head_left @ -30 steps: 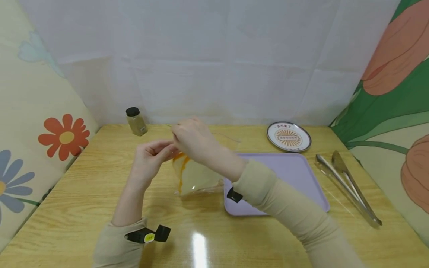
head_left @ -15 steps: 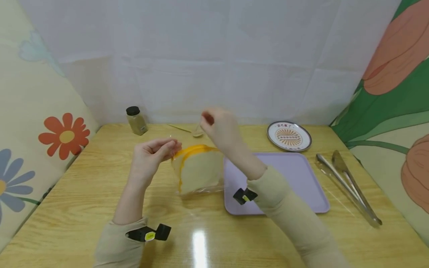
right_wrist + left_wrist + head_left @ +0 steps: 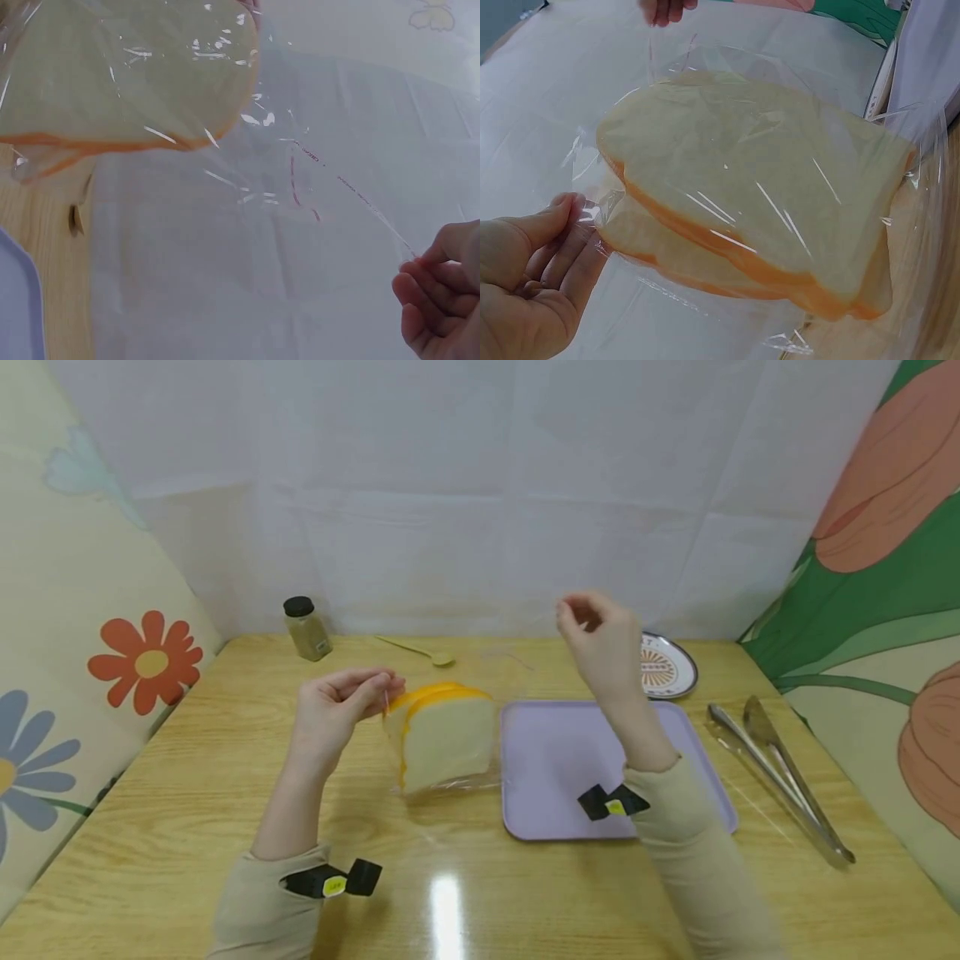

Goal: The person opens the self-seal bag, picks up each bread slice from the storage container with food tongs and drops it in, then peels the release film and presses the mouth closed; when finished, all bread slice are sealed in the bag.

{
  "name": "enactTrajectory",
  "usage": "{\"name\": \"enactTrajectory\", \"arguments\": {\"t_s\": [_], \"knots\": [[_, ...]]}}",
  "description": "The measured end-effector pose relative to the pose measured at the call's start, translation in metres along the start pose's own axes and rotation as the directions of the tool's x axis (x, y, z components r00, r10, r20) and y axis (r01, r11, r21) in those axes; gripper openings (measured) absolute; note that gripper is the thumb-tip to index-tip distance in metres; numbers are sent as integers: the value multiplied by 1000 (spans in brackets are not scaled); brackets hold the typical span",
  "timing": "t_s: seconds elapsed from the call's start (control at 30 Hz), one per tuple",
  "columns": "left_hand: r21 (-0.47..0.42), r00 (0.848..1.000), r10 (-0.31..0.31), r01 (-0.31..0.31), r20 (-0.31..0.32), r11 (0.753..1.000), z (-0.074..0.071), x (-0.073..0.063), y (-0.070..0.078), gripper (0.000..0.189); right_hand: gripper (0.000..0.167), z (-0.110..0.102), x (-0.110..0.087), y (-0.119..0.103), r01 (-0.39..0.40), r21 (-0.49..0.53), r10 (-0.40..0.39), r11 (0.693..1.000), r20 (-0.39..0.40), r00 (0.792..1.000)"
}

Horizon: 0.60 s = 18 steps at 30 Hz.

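Observation:
Slices of white bread (image 3: 450,739) with orange crusts stand in a clear plastic wrapper (image 3: 930,217), left of the purple tray. My left hand (image 3: 333,718) pinches the wrapper's upper left edge between thumb and fingers, seen close up in the left wrist view. Out to the right and higher, above the tray's far side, is my right hand (image 3: 611,652). Its thumb and fingertips pinch the end of a thin clear tear strip (image 3: 360,196) with red print, which stretches back toward the wrapper. Whether the strip is still joined to the wrapper I cannot tell.
The purple tray (image 3: 562,768) lies right of the bread. Metal tongs (image 3: 780,777) rest beyond its right side, and a patterned plate (image 3: 667,668) sits behind, partly hidden by my right hand. A black-capped jar (image 3: 307,631) and a gold spoon (image 3: 420,652) are at the back left.
My right hand has pulled away from beside the left hand, moving right past the bread to above the tray. The spoon and bread have come into view. The left hand has kept its place.

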<state>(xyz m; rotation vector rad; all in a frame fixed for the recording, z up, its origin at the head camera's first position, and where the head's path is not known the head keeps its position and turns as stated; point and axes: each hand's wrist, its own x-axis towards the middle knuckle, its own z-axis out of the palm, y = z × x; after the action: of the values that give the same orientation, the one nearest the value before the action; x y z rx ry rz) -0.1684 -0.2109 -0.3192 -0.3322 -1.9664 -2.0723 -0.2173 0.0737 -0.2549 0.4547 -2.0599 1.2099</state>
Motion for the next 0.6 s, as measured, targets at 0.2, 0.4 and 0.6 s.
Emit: {"name": "enactTrajectory", "arguments": {"t_s": [0.2, 0.4, 0.6], "knots": [[-16, 1000, -12, 12, 2, 1000, -3, 1, 0, 17, 13, -30, 3, 18, -92, 43, 96, 995, -99, 990], [-16, 1000, -20, 20, -3, 1000, -5, 2, 0, 14, 13, -56, -1, 37, -123, 54, 131, 991, -195, 972], [3, 999, -21, 21, -38, 1000, -6, 1, -1, 19, 15, -72, -5, 46, -113, 64, 126, 992, -273, 954]]}}
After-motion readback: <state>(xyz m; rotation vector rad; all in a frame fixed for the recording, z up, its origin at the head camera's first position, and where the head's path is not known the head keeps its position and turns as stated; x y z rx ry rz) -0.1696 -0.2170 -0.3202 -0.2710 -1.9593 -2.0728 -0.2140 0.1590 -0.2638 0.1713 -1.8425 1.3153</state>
